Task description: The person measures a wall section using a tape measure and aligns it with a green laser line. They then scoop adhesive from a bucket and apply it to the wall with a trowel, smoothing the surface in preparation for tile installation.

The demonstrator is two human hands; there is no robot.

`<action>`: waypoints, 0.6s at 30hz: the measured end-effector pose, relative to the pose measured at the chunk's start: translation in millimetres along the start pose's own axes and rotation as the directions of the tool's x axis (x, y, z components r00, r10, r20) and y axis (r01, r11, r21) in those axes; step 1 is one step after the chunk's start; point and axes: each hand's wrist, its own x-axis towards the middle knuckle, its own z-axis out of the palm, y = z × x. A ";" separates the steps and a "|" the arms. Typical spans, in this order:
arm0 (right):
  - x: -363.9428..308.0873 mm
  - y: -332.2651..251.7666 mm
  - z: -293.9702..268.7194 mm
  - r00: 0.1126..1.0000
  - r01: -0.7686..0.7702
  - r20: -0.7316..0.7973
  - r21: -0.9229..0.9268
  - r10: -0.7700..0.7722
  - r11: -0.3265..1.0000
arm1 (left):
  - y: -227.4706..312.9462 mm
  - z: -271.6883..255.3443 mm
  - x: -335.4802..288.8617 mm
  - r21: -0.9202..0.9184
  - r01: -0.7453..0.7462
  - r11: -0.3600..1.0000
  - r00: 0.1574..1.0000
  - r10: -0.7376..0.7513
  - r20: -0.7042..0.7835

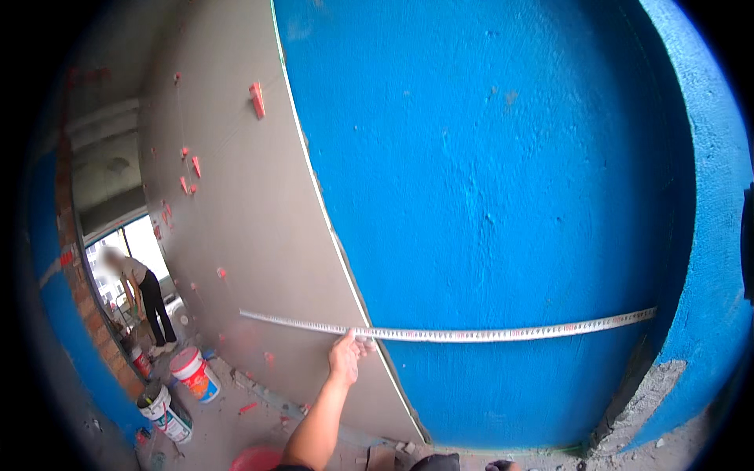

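Note:
A steel tape measure [471,336] is stretched level as a long white blade with black and red marks. It crosses a grey tiled wall [259,204] and a blue coated wall [487,196]. Its right end meets the inner corner of the blue wall; its left end stops over the grey surface. My left hand [345,359] grips the blade's lower edge, thumb on top and fingers curled, close to the pale edge strip [336,243] where grey meets blue. My right hand is outside the picture.
Red tile wedges [257,100] stick out of the grey wall. Two buckets, one red-lidded [195,374] and one white [165,412], stand at the lower left. A pink basin [255,459] sits below my arm. Farther back, a person [149,294] bends near a window. Rubble lies along the wall's foot.

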 end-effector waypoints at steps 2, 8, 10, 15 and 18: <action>0.6 0.4 -8.1 0.998 0.031 -0.046 -0.051 -0.033 0.998 | 2.0 21.6 -2.3 -0.023 0.014 1.000 1.000 -0.014 -0.009; -13.2 -49.5 -3.7 0.978 -0.188 -0.076 0.076 0.194 0.979 | -6.3 7.7 10.8 -0.031 0.015 0.999 1.000 -0.015 -0.016; -21.3 -55.2 -2.5 0.977 -0.194 -0.074 0.057 0.198 0.979 | -11.2 3.6 9.4 -0.018 0.040 0.999 0.999 -0.040 -0.022; -23.5 -63.0 -1.4 0.978 -0.189 -0.078 0.057 0.193 0.980 | 3.5 9.1 -0.1 0.033 0.029 0.999 0.999 -0.030 0.021; -26.2 -71.0 -3.1 0.972 -0.219 -0.077 0.071 0.224 0.973 | 4.3 12.8 -0.7 0.054 0.032 0.998 0.999 -0.033 0.023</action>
